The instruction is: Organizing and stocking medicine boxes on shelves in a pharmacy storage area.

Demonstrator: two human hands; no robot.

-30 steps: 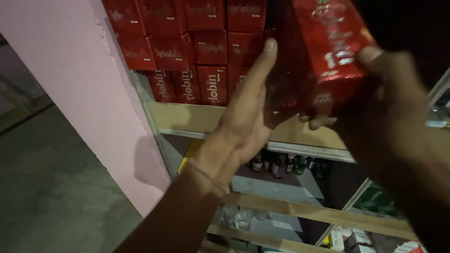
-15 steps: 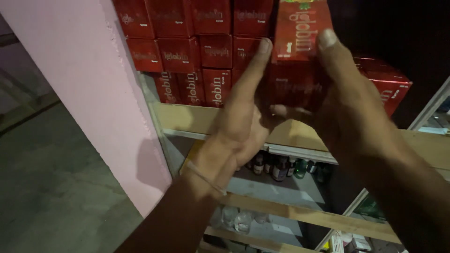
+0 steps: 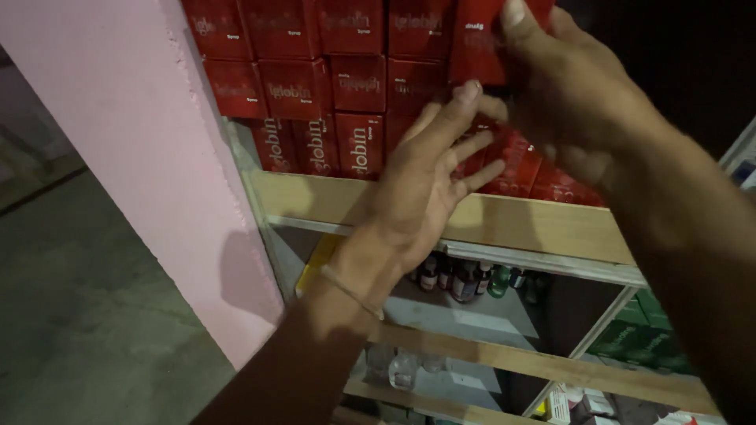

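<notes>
My right hand (image 3: 575, 94) is clamped on a red carton (image 3: 480, 47) high in the stack on the wooden shelf (image 3: 504, 224), so I'd press it flush while my open left hand (image 3: 429, 185) steadies the lower cartons (image 3: 520, 161).

A wooden shelf (image 3: 504, 220) carries stacked red cartons (image 3: 315, 86), some apparently tipped over.

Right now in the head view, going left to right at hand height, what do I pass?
Pink wall → stacked red boxes → left hand → right hand, gripping a red box.
</notes>
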